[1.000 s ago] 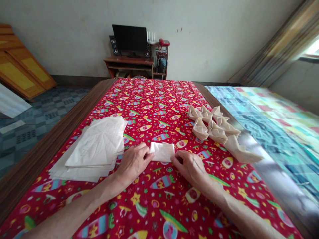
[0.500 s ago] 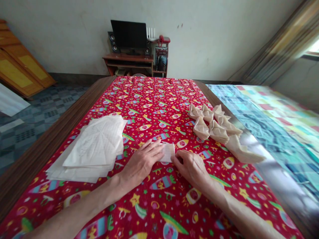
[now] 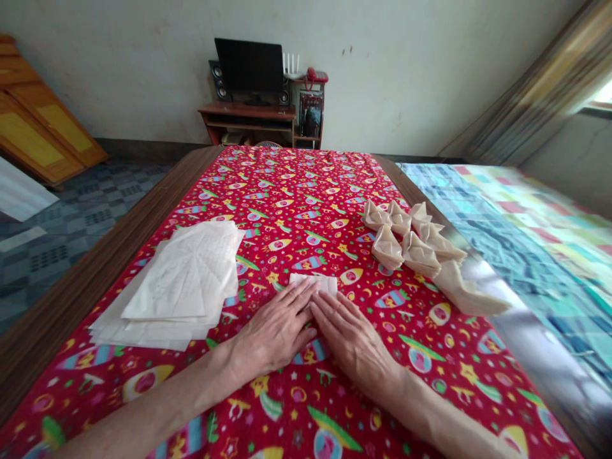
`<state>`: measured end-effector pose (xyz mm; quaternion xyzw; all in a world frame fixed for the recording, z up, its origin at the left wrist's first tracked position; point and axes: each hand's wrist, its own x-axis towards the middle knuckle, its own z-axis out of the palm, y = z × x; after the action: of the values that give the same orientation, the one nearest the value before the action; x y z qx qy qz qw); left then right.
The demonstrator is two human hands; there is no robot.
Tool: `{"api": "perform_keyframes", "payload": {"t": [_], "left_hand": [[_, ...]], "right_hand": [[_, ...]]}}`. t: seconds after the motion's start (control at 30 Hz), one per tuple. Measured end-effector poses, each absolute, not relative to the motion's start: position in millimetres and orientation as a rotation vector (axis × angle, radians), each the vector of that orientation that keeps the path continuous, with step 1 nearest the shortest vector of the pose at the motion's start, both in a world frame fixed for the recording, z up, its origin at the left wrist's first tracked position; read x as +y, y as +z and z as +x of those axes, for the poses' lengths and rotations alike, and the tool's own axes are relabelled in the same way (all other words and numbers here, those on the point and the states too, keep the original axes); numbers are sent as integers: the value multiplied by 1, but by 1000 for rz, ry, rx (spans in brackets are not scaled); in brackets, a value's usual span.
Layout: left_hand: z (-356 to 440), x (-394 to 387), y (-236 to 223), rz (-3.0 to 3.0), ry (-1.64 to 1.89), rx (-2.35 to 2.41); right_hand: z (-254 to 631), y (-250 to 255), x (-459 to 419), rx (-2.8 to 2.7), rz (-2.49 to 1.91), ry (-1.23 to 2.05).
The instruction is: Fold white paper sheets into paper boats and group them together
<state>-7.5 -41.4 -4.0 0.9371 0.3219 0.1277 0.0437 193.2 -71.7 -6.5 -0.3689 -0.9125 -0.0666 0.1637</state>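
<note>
Pinning paper (image 3: 329, 282) to cloth (image 3: 282, 178) between sheets (image 3: 179, 274) and folded shapes (image 3: 419, 253), with left hand (image 3: 280, 326) and right hand (image 3: 354, 339) laid flat, fingers extended, gripping nothing, presumably to spread pressure evenly.

A brown table (image 3: 138, 223) carries a red patterned cloth (image 3: 296, 220), and on it lie a paper pile (image 3: 179, 287) left, folded shapes (image 3: 419, 254) right, 1 small folded paper (image 3: 327, 283) between.

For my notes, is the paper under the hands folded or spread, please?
Folded: the paper, partly covered, shows much narrower than the stacked sheets.
</note>
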Motion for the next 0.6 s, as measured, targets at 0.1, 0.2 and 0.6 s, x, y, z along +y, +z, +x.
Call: {"api": "perform_keyframes", "payload": {"t": [0.1, 0.2, 0.6], "left_hand": [[-9, -42, -5, 2886, 372, 1010], [-14, -43, -3, 2928, 318, 1007], [-52, -51, 1, 2934, 287, 1136]], "right_hand": [[197, -8, -79, -2643, -1112, -63], [208, -6, -83, -2672, -1173, 43], [223, -3, -87, -2510, -1231, -50]]}}
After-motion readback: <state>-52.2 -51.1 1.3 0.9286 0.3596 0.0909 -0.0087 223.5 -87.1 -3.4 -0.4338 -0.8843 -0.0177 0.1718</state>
